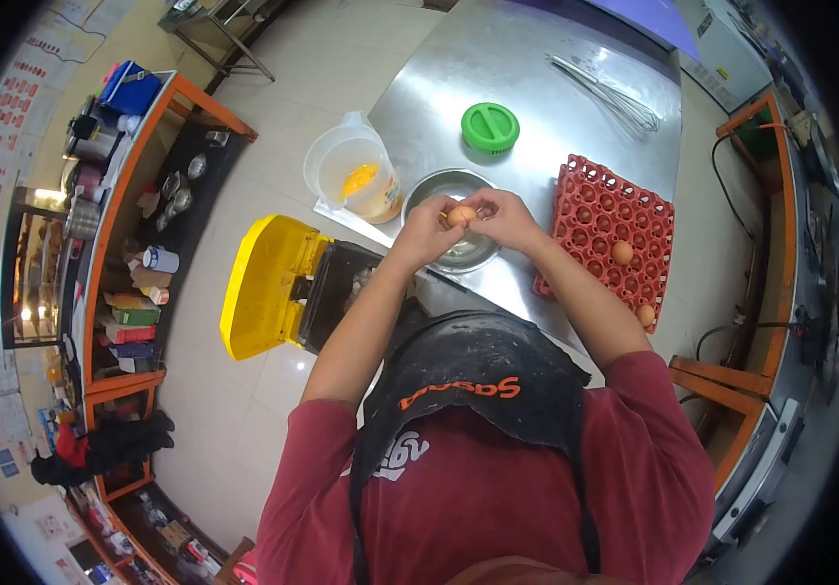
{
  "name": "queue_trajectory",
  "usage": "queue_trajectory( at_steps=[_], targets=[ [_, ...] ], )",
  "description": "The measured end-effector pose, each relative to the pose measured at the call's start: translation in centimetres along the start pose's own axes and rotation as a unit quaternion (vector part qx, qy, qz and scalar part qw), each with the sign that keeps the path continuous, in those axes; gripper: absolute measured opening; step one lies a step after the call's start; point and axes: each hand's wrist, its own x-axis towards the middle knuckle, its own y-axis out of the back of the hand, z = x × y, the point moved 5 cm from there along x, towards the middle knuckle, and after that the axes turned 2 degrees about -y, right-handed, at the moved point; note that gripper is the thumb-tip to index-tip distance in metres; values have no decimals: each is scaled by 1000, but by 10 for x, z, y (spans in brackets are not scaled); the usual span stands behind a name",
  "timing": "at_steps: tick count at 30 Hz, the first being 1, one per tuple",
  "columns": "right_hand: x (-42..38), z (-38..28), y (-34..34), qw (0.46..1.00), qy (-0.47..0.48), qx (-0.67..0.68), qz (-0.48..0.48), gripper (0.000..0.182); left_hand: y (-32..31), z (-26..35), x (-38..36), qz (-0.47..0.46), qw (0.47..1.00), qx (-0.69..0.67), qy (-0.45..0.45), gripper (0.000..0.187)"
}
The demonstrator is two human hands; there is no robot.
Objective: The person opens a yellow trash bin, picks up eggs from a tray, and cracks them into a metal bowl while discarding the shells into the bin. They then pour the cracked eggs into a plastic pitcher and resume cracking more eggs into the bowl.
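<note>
Over a steel bowl (455, 178), my left hand (426, 232) and my right hand (505, 220) meet around one brown egg (461, 215). Fingers of both hands are closed on its shell; whether it is cracked I cannot make out. Some clear liquid shows low in the bowl. Left of the bowl stands a translucent plastic pitcher (327, 168) with orange yolks in it. To the right, a red egg tray (595, 210) carries two brown eggs, one egg (622, 253) near its middle and another egg (645, 315) at its near corner.
A green lid (490, 128) and a wire whisk (615, 96) lie farther back on the steel table (439, 73). Below the table's left edge, a bin with its yellow lid (261, 288) raised stands close to my left arm. Orange-framed shelves (98, 283) line the left side.
</note>
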Motion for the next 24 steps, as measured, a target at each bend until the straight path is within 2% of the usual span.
queue_trajectory(
  at_steps=[8, 10, 14, 17, 19, 20, 22, 24],
  targets=[
    [-5, -2, -6, 997, 26, -17, 73, 39, -7, -16, 5, 49, 998, -1, -33, 31],
    [-9, -14, -2, 996, 37, -38, 76, 37, -3, -9, 4, 52, 995, 38, -80, 31],
    [-18, -48, 5, 966, 164, -181, 81, 38, 7, 5, 3, 49, 966, 148, -206, 39],
    [-21, -72, 6, 959, 194, -188, 81, 46, 9, -5, 13, 3, 999, -4, -52, 39],
    [-24, -85, 2, 967, 191, -150, 73, 50, 13, 6, 8, 2, 997, -64, -31, 43],
    [-26, -87, 0, 975, 177, -116, 67, 51, 15, 9, 4, 1, 995, -95, -22, 45],
    [-31, -89, -3, 986, 146, -50, 57, 53, 20, -6, -7, -35, 979, -185, 73, 43],
    [-38, -77, -2, 988, 94, -107, 63, 51, 27, -29, -25, -41, 951, -259, 162, 43]
  ],
)
